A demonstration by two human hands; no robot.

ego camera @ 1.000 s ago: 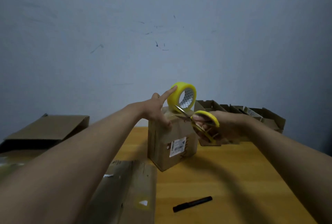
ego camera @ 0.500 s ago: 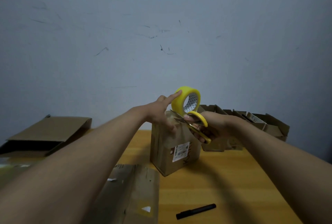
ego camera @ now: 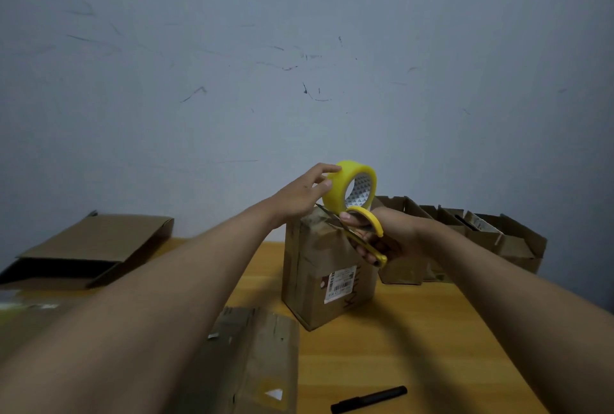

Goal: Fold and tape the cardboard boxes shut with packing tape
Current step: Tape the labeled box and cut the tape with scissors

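The left hand grips the tape roll above the upright box mid-desk; the right hand clamps scissors. The cardboard looks light and stiff, best steadied at its top edges.

Lighting: dim, cool and even; wall reads grey-blue, darker toward the upper corners. Source: not in view. Shadows: soft, broad arm shadow across the worktop in front of the upright box; box's left face darker than its labelled face. Glare: none; roll of tape above the box is the brightest thing. Sharpness: fair at the box, label print unreadable; forearms nearest the camera soft and stretched. Distortion: wide-angle bending at the edges.
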